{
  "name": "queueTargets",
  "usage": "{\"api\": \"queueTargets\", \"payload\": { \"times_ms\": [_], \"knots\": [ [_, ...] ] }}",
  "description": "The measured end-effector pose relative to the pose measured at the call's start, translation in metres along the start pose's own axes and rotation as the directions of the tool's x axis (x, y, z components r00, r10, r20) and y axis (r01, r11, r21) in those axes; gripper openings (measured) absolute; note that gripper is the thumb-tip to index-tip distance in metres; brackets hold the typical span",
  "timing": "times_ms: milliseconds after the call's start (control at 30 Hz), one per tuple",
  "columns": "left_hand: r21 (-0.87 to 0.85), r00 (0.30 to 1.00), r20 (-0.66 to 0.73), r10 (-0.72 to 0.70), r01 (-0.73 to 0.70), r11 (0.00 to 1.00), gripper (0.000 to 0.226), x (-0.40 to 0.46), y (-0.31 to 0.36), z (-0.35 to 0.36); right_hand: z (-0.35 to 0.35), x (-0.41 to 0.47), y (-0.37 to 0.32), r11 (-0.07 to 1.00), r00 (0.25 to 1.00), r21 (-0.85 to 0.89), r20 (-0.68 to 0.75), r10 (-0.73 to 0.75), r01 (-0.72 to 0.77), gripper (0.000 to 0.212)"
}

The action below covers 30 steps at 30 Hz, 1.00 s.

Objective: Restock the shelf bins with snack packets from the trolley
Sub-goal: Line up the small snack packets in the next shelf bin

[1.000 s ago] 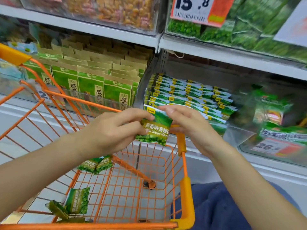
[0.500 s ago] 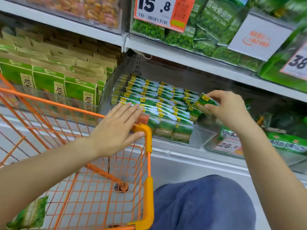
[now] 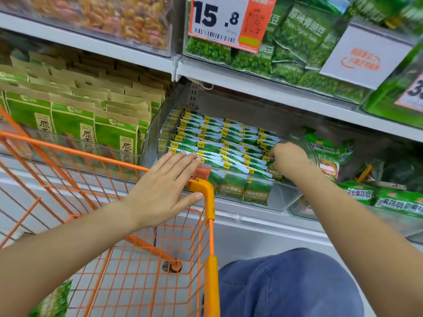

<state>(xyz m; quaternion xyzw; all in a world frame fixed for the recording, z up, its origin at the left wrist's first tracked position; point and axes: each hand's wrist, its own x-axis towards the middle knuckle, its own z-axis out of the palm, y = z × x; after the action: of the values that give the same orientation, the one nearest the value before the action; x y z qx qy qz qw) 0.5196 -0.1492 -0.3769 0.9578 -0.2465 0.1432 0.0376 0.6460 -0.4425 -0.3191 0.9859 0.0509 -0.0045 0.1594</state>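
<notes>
Green packet [image 3: 275, 174] under right hand's [image 3: 288, 159] fingers [image 3: 272, 154]

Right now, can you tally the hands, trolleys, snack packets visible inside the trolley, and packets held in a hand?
Hands: 2, left hand and right hand
Trolley: 1
Loose packet visible in the trolley: 1
Held packet, pinched by the right hand: 1
Total: 5
</notes>
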Motion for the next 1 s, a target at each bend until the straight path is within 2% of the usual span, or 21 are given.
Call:
{"api": "queueTargets", "payload": {
  "times_ms": [100, 200, 333, 433, 500, 567, 667, 733, 800, 867, 900, 933, 967, 1000],
  "knots": [
    [0.007, 1.000, 0.000, 0.001, -0.001, 1.000, 0.076, 0.000, -0.001, 0.001, 0.008, 0.002, 0.001, 0.999, 0.999, 0.032, -0.042, -0.035, 0.036, 0.024],
    [0.011, 1.000, 0.006, -0.001, 0.001, 1.000, 0.076, 0.000, -0.001, 0.003, 0.013, 0.002, 0.003, 0.989, 0.998, 0.136, -0.038, -0.045, 0.049, 0.035],
    [0.006, 1.000, 0.009, 0.004, -0.004, 1.000, 0.076, 0.001, -0.002, 0.005, 0.013, 0.001, 0.005, 0.982, 0.998, 0.184, 0.054, -0.041, 0.030, 0.031],
    [-0.007, 1.000, 0.001, 0.010, -0.010, 1.000, 0.076, 0.000, -0.002, 0.004, 0.011, 0.000, 0.005, 0.980, 0.995, 0.196, 0.099, -0.030, 0.010, 0.039],
    [-0.027, 1.000, 0.008, 0.016, -0.016, 1.000, 0.076, 0.001, -0.002, 0.003, -0.001, -0.006, 0.004, 0.980, 0.999, 0.199, 0.047, 0.005, -0.014, 0.044],
    [-0.060, 0.999, 0.021, 0.030, -0.028, 0.998, 0.078, 0.002, -0.003, -0.001, -0.017, -0.016, 0.001, 0.969, 0.995, 0.247, -0.093, 0.046, -0.022, 0.040],
    [-0.292, 0.994, 0.103, 0.024, 0.007, 0.956, 0.076, 0.008, -0.008, -0.025, -0.040, -0.041, -0.019, 0.947, 0.950, 0.293, -0.311, -0.038, 0.133, 0.026],
    [-0.488, 0.998, 0.061, -0.020, 0.047, 0.871, 0.056, 0.009, -0.014, -0.052, -0.050, -0.062, -0.047, 0.884, 0.910, 0.341, -0.370, -0.187, 0.320, 0.019],
    [-0.530, 0.996, -0.019, -0.085, 0.062, 0.845, 0.029, 0.000, -0.022, -0.073, -0.056, -0.085, -0.081, 0.773, 0.861, 0.415, -0.395, -0.321, 0.479, 0.015],
    [-0.465, 0.989, 0.119, -0.085, 0.131, 0.876, 0.019, -0.018, -0.034, -0.078, -0.056, -0.104, -0.116, 0.681, 0.804, 0.437, -0.407, -0.432, 0.587, 0.014],
    [-0.423, 0.961, 0.271, -0.063, 0.177, 0.889, 0.018, -0.029, -0.041, -0.074, -0.053, -0.111, -0.132, 0.646, 0.781, 0.441, -0.395, -0.484, 0.623, 0.014],
    [-0.348, 0.887, 0.459, -0.043, 0.224, 0.910, 0.018, -0.040, -0.048, -0.069, -0.050, -0.116, -0.147, 0.617, 0.758, 0.440, -0.373, -0.535, 0.652, 0.016],
    [-0.258, 0.760, 0.649, -0.032, 0.259, 0.931, 0.018, -0.052, -0.056, -0.061, -0.046, -0.120, -0.162, 0.591, 0.731, 0.433, -0.347, -0.587, 0.680, 0.018],
    [-0.151, 0.593, 0.805, -0.036, 0.262, 0.953, 0.019, -0.062, -0.063, -0.050, -0.041, -0.124, -0.174, 0.574, 0.709, 0.426, -0.307, -0.635, 0.699, 0.020]
  ]
}}
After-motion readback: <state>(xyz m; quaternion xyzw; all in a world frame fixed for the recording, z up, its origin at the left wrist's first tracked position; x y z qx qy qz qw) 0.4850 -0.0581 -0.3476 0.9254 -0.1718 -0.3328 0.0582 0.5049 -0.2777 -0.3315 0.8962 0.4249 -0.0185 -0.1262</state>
